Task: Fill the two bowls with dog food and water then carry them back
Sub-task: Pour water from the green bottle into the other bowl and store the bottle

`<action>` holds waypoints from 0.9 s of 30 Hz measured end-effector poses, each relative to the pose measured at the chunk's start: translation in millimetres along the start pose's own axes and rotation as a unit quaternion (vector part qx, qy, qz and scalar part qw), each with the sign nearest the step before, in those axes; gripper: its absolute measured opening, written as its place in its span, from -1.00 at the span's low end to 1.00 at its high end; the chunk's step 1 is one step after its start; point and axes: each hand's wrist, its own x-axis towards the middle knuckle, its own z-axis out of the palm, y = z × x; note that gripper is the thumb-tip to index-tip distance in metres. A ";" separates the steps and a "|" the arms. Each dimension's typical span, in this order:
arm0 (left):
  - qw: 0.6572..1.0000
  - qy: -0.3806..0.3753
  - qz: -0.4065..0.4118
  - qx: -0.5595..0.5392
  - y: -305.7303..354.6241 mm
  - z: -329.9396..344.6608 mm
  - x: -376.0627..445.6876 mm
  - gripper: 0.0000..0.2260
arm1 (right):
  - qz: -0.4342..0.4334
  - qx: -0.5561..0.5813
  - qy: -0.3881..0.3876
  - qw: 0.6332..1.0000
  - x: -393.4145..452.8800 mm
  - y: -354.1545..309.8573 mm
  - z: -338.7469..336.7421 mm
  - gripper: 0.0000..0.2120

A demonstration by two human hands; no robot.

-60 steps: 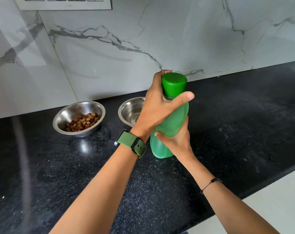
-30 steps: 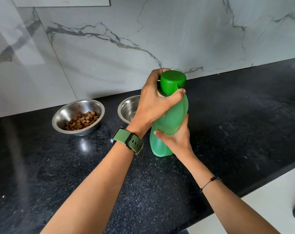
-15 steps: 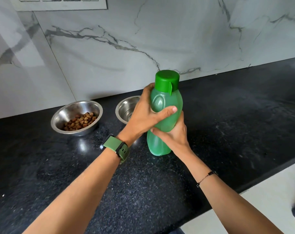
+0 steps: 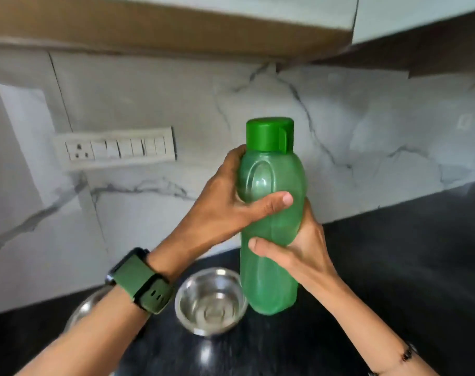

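1 head view, close, facing forward toward wall (image 4: 366, 137).

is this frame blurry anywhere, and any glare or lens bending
Head view: motion blur softens the left hand, the watch and the wall switch panel; the green bottle is a bit sharper. Bright highlights glint inside the empty steel bowl and on the black counter. Wide-angle bending bows the overhead cabinet edge.
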 end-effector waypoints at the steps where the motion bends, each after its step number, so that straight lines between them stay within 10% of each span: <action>1: 1.000 -0.002 0.026 0.006 20.2 -10.6 14.9 -0.31 | -0.025 0.007 -0.002 1.000 14.1 -22.1 -6.3 -0.20; 15: 0.969 0.093 0.086 0.212 261.8 -95.2 170.7 -0.65 | -0.226 0.115 0.015 0.967 210.5 -271.6 -57.2 -0.38; 27: 0.984 0.137 0.023 0.109 209.7 -101.1 286.9 -0.58 | -0.139 0.045 0.039 0.989 330.8 -256.7 -40.5 0.09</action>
